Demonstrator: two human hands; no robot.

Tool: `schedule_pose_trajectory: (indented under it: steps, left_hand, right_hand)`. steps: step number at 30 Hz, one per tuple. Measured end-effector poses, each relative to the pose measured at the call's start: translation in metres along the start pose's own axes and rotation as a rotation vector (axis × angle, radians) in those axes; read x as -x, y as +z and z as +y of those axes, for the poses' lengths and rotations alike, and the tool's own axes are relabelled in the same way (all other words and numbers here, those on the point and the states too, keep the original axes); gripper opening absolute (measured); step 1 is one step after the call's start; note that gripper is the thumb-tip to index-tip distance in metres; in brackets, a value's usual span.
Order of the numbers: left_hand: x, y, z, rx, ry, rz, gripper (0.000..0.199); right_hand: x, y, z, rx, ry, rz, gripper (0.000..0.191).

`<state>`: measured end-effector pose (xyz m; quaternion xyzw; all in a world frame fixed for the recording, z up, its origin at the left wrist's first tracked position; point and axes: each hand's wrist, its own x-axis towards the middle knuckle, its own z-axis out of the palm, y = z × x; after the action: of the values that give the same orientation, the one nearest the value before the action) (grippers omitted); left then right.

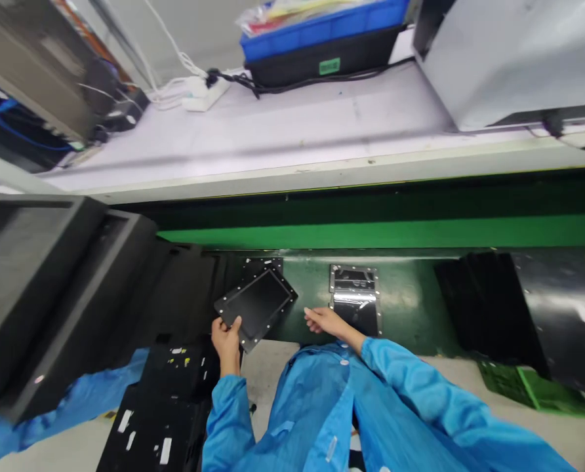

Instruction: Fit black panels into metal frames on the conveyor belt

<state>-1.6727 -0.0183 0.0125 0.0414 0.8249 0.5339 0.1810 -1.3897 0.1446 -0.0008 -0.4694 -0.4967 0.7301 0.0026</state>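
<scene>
My left hand [227, 337] is closed on the lower left edge of a flat black framed panel [258, 303], thumb on top. The panel is tilted, and bright dots run round its rim. Partly hidden behind it, another dark panel [263, 265] lies on the green work surface. My right hand [324, 321] has its fingers curled together over the surface; whether something small is in them cannot be seen. Just beside it lies a second framed panel [355, 298] with a shiny face and bright dots along its edges.
Black foam trays [51, 262] are stacked at left, with black labelled parts [159, 406] below them. Black sheets [489, 308] lie at right, above a green crate [543, 390]. A white shelf [292, 131] behind carries a blue bin [326, 33], cables and a power strip [204, 94].
</scene>
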Motion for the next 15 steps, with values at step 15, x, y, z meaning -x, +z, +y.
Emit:
schedule_pose_trajectory:
  steps: [15]
  left_hand:
    - [0.165, 0.067, 0.072, -0.213, 0.894, -1.044, 0.021]
  right_hand:
    - [0.074, -0.061, -0.048, -0.383, 0.150, 0.256, 0.035]
